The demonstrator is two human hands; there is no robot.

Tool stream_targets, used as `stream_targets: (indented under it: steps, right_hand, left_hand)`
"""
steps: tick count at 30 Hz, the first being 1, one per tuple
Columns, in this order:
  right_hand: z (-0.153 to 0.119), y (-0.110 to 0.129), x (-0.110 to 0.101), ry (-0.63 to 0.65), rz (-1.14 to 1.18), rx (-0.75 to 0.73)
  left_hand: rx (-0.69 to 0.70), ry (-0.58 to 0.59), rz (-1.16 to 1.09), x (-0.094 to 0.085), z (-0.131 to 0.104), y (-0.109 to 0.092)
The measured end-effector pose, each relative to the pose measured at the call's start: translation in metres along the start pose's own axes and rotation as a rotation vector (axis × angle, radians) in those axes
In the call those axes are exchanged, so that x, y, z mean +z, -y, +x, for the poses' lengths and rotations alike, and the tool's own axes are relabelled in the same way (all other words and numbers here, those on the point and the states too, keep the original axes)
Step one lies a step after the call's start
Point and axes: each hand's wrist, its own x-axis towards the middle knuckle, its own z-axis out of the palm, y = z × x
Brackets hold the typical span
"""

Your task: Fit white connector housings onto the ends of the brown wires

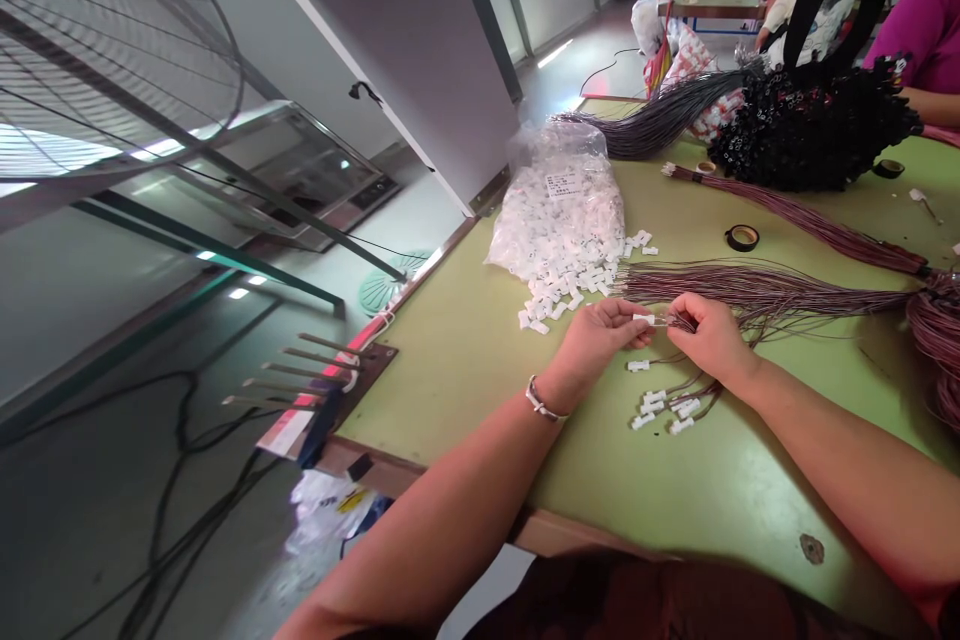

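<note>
From where I stand, in the head view, the left hand [600, 335] pinches a white connector [643, 319] between narrowly closed thumb and fingertips, while the right hand [712, 335] closes around thin wires [682, 323]. The connector sits between the hands, over the green table [442, 360], near the spilled white pieces [555, 295]; wired connectors [651, 402] lie just below. I can't tell whether a wire end is seated inside it. To my eye, the work wants a grip close to the wire tips, ends lined up squarely with the openings, and a straight, gentle push, since a slanted one might bend them. The clear plastic bag [525, 220] bears a printed label [561, 185], too small to read. The bag under the table edge [330, 510] shows a yellow mark and dark print, also unreadable; I can make out no brand.
</note>
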Motion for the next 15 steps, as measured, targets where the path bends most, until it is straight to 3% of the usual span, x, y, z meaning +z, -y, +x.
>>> stream_targets:
  steps: [6, 15]
  right_hand:
    - [0.0027, -0.0072, 0.0019, 0.078, 0.029, 0.053]
    - [0.0026, -0.0009, -0.0027, 0.068, 0.035, 0.082]
  left_hand:
    - [-0.014, 0.009, -0.058, 0.0103, 0.0069, 0.0059]
    - [-0.059, 0.056, -0.121, 0.0052, 0.007, 0.0046]
